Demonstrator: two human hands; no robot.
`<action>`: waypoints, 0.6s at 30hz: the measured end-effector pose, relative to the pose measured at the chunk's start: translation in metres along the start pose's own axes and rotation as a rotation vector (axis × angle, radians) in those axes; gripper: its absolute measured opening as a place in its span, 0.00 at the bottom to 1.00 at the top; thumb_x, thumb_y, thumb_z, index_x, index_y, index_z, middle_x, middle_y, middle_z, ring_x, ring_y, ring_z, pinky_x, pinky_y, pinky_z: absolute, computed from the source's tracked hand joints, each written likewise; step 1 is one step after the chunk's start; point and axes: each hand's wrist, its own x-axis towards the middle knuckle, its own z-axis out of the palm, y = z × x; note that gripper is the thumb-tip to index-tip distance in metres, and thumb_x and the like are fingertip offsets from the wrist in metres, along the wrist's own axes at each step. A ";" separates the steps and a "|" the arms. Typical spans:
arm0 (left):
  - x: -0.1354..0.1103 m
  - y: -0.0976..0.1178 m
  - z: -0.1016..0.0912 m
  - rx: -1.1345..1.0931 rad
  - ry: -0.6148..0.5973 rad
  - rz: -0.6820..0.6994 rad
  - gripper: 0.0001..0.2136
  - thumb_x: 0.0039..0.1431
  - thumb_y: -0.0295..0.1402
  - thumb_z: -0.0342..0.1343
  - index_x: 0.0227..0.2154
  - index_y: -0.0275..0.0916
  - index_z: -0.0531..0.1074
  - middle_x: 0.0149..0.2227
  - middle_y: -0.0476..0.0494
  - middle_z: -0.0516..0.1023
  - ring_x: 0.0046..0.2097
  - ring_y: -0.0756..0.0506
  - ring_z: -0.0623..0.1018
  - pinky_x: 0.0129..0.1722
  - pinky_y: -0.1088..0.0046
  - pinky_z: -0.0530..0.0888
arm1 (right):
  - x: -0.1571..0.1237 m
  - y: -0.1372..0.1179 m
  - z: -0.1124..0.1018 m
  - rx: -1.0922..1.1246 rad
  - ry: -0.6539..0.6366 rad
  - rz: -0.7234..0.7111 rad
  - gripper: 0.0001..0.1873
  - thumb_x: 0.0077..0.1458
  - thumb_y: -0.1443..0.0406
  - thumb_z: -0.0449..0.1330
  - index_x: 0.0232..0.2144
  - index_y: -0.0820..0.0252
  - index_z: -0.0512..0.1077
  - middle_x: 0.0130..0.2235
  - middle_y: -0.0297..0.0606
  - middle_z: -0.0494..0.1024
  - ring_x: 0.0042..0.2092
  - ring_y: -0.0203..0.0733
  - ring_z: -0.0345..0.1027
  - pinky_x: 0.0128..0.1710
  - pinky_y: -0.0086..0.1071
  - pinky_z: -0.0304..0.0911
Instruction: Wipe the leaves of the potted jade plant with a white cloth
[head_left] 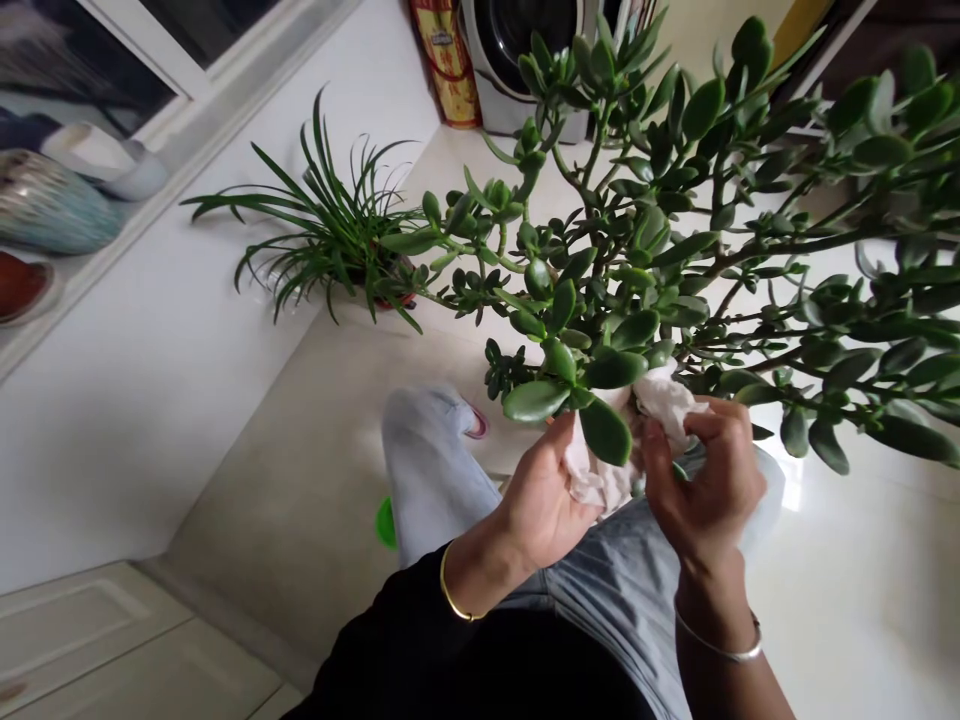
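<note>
A large jade plant (637,330) with thick green leaves fills the upper right, its branches reaching over my knees. My left hand (547,500) is closed around a crumpled white tissue (600,475) beneath the front leaves; the leaves hide part of its fingers. Close by on the right, my right hand (705,475) pinches another crumpled white tissue (667,400) between thumb and fingers, right against the foliage. Whether the two tissues are joined behind the leaves I cannot tell. The plant's pot is hidden.
A spider-like potted plant (337,230) stands on the floor by the white wall. Behind are a speaker-like grey box (525,60) and a red-yellow package (448,65). A teal vase (60,205) lies along the window sill. Something green (386,523) sits beside my leg.
</note>
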 end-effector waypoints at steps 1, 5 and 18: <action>0.000 0.000 0.000 0.001 0.002 0.000 0.15 0.66 0.44 0.55 0.44 0.41 0.81 0.46 0.38 0.85 0.56 0.37 0.81 0.54 0.59 0.79 | -0.002 -0.001 -0.001 0.025 -0.008 0.003 0.11 0.56 0.69 0.66 0.34 0.54 0.66 0.38 0.36 0.73 0.41 0.42 0.72 0.36 0.34 0.68; -0.001 0.001 0.000 -0.005 -0.005 0.001 0.15 0.66 0.42 0.56 0.45 0.40 0.81 0.48 0.38 0.84 0.58 0.37 0.79 0.57 0.60 0.78 | -0.006 -0.002 -0.003 0.084 -0.026 0.013 0.12 0.56 0.70 0.67 0.33 0.55 0.66 0.41 0.38 0.74 0.42 0.42 0.73 0.37 0.34 0.68; -0.001 0.001 0.002 -0.014 -0.020 0.002 0.17 0.67 0.42 0.53 0.47 0.39 0.81 0.50 0.37 0.84 0.59 0.37 0.79 0.60 0.58 0.75 | -0.006 -0.001 -0.004 0.091 0.009 -0.006 0.14 0.53 0.71 0.69 0.33 0.55 0.66 0.41 0.38 0.75 0.41 0.42 0.73 0.34 0.32 0.67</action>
